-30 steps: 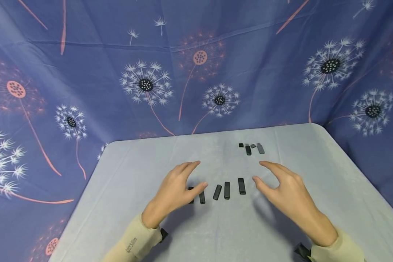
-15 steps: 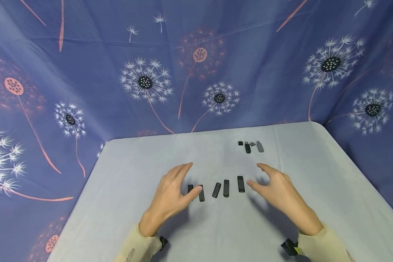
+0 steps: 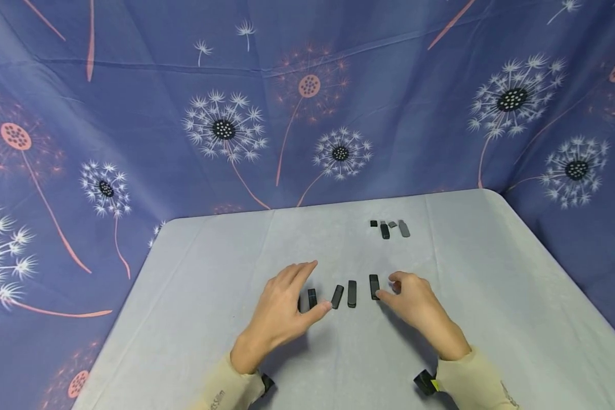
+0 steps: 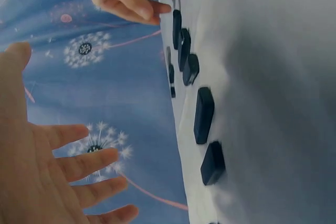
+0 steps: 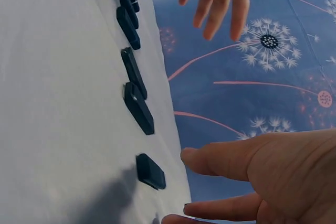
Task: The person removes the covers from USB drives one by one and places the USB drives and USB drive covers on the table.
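Note:
Several dark capped USB sticks lie in a loose row on the pale tabletop. My right hand point(image 3: 415, 302) hovers by the rightmost stick point(image 3: 373, 285), fingers loosely bent and holding nothing. Its thumb tip overlaps that stick's near end in the head view, but a gap shows in the right wrist view. My left hand point(image 3: 279, 307), fingers spread and grasping nothing, hangs above the left end of the row, partly hiding a stick there. A tilted stick point(image 3: 337, 296) and a straighter stick point(image 3: 352, 294) lie between the hands.
Farther back on the table point(image 3: 225, 250) are an uncapped black USB stick point(image 3: 385, 230), an uncapped grey one point(image 3: 404, 229), a black cap point(image 3: 373, 223) and a grey cap point(image 3: 392, 224). A blue dandelion-print cloth point(image 3: 287, 142) hangs behind the table.
My right hand has moved left and down to the rightmost stick, its fingers bending more. My left hand shifted slightly left, then back right. The sticks stay in place.

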The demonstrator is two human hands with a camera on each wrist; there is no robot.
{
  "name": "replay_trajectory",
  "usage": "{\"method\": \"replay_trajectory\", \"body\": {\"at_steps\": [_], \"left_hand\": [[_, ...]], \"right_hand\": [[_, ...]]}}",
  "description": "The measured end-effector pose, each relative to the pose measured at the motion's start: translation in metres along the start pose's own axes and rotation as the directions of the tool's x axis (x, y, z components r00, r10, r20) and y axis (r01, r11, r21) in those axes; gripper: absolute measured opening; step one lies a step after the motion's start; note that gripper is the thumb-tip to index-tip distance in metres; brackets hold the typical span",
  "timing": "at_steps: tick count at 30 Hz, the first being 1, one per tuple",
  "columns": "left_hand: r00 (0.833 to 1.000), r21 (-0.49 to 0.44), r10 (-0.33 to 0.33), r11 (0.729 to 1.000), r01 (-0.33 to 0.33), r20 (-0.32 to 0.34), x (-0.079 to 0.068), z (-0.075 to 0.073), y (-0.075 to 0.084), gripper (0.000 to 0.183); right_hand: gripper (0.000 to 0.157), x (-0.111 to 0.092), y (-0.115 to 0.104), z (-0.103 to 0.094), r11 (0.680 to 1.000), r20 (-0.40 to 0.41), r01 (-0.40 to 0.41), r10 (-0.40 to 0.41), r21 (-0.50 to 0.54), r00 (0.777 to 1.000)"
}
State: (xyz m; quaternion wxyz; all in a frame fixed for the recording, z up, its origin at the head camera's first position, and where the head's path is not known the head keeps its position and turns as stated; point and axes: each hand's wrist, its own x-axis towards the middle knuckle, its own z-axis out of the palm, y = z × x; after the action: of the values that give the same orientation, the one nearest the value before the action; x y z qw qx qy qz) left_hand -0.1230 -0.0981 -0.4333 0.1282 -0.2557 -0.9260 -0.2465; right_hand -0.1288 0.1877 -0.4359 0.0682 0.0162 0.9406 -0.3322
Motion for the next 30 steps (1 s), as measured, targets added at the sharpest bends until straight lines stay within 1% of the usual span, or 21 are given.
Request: {"method": "replay_trajectory", "body": {"at_steps": [3,7,11,15,18,22,25,28,30], "left_hand": [[1.000,-0.002,0.010,1.000,-0.010,0.021,0.000,0.004,0.003,0.079],[0.999,0.008,0.000,1.000,0.000,0.052,0.001,0.008,0.007,0.080],[0.998,0.015,-0.018,1.000,0.017,0.067,0.002,0.008,0.010,0.080],[0.997,0.012,-0.015,1.000,0.014,0.071,0.004,0.007,0.010,0.081],[0.998,0.014,-0.005,1.000,0.004,0.067,0.006,0.006,0.010,0.080],[0.998,0.021,-0.002,1.000,0.001,0.062,0.004,0.005,0.009,0.080],[0.998,0.016,0.004,1.000,-0.005,0.065,0.004,0.005,0.008,0.080],[0.998,0.017,0.008,1.000,-0.009,0.066,0.005,0.004,0.007,0.080],[0.998,0.025,0.016,1.000,-0.018,0.061,0.006,0.003,0.005,0.080]], "right_hand": [[0.044,0.002,-0.003,0.007,1.000,-0.021,0.001,-0.001,-0.002,1.000],[0.023,0.007,-0.005,0.015,1.000,-0.046,0.001,-0.001,-0.004,0.999],[0.019,0.015,-0.006,0.019,1.000,-0.062,0.001,-0.002,-0.010,0.998],[0.019,0.022,-0.006,0.018,1.000,-0.067,-0.018,0.016,-0.019,0.998],[0.024,0.026,-0.006,0.017,0.998,-0.050,-0.054,0.053,-0.017,0.997],[0.045,0.029,-0.008,0.021,0.995,-0.019,-0.097,0.097,-0.011,0.995],[0.054,0.029,-0.009,0.022,0.994,-0.011,-0.110,0.110,-0.015,0.994],[0.055,0.028,-0.010,0.024,0.993,-0.006,-0.120,0.119,-0.024,0.993],[0.053,0.027,-0.010,0.024,0.990,-0.003,-0.135,0.135,-0.034,0.991]]}}
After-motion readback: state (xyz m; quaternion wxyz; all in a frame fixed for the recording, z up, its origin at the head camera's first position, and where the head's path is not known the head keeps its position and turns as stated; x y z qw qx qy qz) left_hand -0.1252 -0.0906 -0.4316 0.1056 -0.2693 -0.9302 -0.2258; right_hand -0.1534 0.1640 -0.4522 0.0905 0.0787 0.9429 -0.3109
